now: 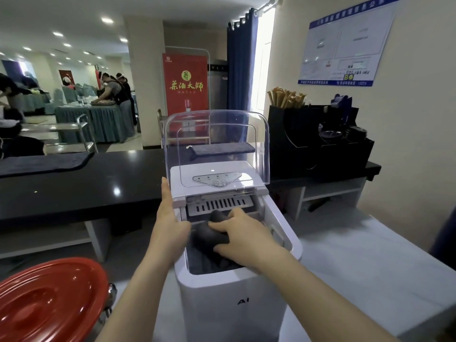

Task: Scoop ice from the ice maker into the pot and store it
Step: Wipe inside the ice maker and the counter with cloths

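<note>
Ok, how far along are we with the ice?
Done: the clear lid of the ice maker is flipped up. In hand: the right hand grips the dark scoop down in the bin, while the left hand rests flat against the machine's left side. Left: the red pot lid is still on, so uncovering, scooping ice across and storing all remain. No ice shows in this view.

left hand point(170, 218) laid flat — right hand point(243, 234) grips a dark scoop point(204, 237)
</note>
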The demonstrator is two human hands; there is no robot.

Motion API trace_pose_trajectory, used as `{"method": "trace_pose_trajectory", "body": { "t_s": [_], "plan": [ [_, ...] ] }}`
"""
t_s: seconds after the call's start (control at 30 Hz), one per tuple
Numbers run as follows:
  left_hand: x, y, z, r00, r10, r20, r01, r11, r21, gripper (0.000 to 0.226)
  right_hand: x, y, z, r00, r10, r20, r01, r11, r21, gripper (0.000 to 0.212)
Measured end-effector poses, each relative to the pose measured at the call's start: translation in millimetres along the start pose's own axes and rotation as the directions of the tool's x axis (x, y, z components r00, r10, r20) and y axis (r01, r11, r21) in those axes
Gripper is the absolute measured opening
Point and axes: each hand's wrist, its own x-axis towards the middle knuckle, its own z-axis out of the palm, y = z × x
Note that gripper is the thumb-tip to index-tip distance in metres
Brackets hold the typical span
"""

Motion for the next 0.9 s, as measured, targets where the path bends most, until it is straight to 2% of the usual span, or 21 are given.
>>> {"method": "trace_pose_trajectory", "body": {
  "t_s": [0.13, 0.3, 0.37, 0.43, 0.57, 0.73, 0.9],
  "plan": [
    [2, -6, 0, 1.0, -0.009, -0.013, 0.009, 1.0, 0.01, 0.103, 8, -3, 0, 0.977, -0.181, 0.111, 0.199, 0.963, -0.183, 0.052],
    [2, -5, 1, 0.999, -0.032, 0.002, 0.032, 0.999, -0.033, 0.103, 20, 0, -6, 0.884, -0.445, 0.144, 0.464, 0.796, -0.389, 0.051],
    [4, -7, 1, 0.999, -0.051, -0.001, 0.051, 0.997, -0.049, 0.102, 23, -2, -7, 0.843, -0.521, 0.133, 0.521, 0.729, -0.445, 0.047],
    [5, -10, 2, 0.997, -0.07, -0.01, 0.07, 0.996, -0.051, 0.103, 24, -2, -5, 0.83, -0.546, 0.114, 0.529, 0.707, -0.47, 0.046],
    [7, -13, 1, 0.996, -0.088, -0.012, 0.088, 0.996, -0.03, 0.107, 20, 0, -2, 0.866, -0.491, 0.095, 0.461, 0.711, -0.531, 0.044],
    [7, -11, 3, 0.994, -0.106, -0.008, 0.106, 0.994, -0.036, 0.105, 12, 14, -17, 0.946, -0.295, 0.135, 0.314, 0.726, -0.611, 0.036],
    [6, -6, 5, 0.991, -0.127, -0.034, 0.126, 0.991, -0.036, 0.107, 6, 13, -31, 0.978, -0.106, 0.179, 0.196, 0.756, -0.625, 0.03]
  ]
}}
